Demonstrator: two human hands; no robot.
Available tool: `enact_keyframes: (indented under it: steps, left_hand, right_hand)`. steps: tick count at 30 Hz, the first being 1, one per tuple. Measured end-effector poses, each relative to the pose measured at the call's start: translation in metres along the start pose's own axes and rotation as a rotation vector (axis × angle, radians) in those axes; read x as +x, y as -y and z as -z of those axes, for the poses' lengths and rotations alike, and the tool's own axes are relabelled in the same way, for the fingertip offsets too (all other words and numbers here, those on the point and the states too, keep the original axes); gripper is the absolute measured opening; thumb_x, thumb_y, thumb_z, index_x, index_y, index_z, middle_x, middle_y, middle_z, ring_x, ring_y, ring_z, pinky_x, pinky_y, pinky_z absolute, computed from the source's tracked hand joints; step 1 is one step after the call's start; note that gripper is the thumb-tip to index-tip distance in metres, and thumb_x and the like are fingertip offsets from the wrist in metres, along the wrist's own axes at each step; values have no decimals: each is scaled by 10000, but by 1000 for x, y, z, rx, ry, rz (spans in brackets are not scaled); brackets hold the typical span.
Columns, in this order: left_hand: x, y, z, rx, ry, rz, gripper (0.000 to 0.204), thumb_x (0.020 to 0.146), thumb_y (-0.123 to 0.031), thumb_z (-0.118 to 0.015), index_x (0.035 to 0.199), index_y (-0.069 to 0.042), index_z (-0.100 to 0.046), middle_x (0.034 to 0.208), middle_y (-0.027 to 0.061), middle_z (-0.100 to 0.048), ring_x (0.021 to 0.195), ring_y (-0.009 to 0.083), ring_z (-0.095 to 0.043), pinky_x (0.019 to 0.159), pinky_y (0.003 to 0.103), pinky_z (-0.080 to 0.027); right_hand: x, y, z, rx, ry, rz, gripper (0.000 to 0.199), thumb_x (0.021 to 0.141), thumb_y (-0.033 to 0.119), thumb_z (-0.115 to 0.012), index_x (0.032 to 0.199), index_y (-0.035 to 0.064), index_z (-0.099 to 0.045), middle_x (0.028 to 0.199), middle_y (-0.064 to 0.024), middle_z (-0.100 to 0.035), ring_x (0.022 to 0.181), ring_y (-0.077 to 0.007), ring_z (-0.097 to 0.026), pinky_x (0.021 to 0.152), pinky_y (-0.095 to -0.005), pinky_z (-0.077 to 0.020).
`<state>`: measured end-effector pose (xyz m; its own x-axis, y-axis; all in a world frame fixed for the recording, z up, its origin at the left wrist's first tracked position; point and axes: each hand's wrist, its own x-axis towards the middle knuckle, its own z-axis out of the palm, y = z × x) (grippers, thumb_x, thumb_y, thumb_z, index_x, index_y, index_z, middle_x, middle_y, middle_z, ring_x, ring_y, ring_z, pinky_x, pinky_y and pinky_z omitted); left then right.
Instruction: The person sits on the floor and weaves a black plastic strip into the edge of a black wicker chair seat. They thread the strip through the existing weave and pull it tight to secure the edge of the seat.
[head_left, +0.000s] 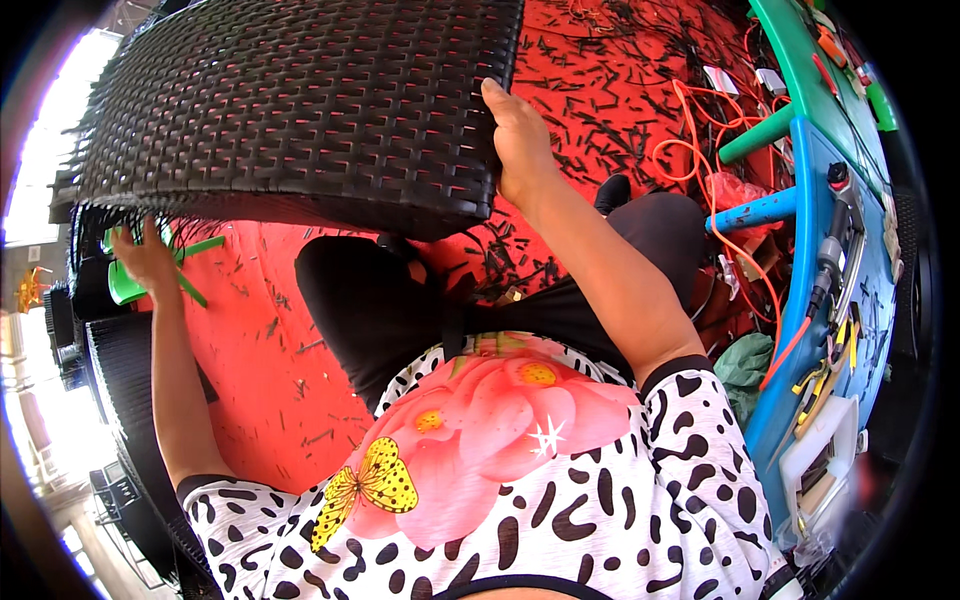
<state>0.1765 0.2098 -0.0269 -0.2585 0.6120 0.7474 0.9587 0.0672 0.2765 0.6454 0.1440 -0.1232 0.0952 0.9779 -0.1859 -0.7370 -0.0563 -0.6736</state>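
A large dark brown wicker piece (300, 110), woven from flat strips, fills the upper left, its near side face turned toward me. My right hand (520, 145) grips its right edge, with the thumb along the corner and the other fingers hidden behind. Under the lower left edge, where loose strip ends (185, 222) hang like a fringe, my left hand (148, 262) is raised with its fingers apart. Those fingertips are close to the fringe; whether they touch it I cannot tell.
A red floor covering (270, 370) is littered with short dark offcuts. To the right stand a blue table (860, 330) holding a power tool (832, 240) and hand tools, and a green one (800, 70). An orange cord (690, 145) trails nearby. Dark woven pieces (130, 400) stand at left.
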Motion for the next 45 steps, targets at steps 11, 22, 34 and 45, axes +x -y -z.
enact_keyframes:
  steps: [11,22,34,45]
  left_hand:
    - [-121,-224,7,-301,553,-1061,771,732,-551,-622,1305,-64,-451,1387,127,-400,1297,309,-357,1078,499,-194]
    - [-114,-216,-19,-349,379,-969,688,757,-561,-593,1218,-55,-528,1306,86,-505,1241,268,-437,1058,478,-232]
    - [-112,-204,-17,-449,433,-905,675,787,-490,-616,1231,7,-511,1320,140,-486,1269,319,-403,1058,445,-263]
    - [-115,-161,3,-648,446,-708,746,744,-555,-647,1174,44,-538,1286,172,-508,1261,339,-413,1042,435,-309]
  right_hand:
    - [13,-9,-29,45,36,30,273,952,236,-478,1124,29,-522,1034,-92,-615,882,-215,-639,746,-395,-569]
    - [30,-25,-29,52,40,104,286,961,224,-455,1073,-23,-547,1035,-122,-624,871,-232,-648,735,-389,-564]
    - [39,-44,-29,-7,24,156,296,958,252,-462,1075,-9,-540,1015,-106,-627,875,-235,-648,721,-400,-561]
    - [0,-62,-63,40,240,133,322,911,268,-562,1164,80,-494,984,-38,-616,834,-169,-625,641,-315,-545]
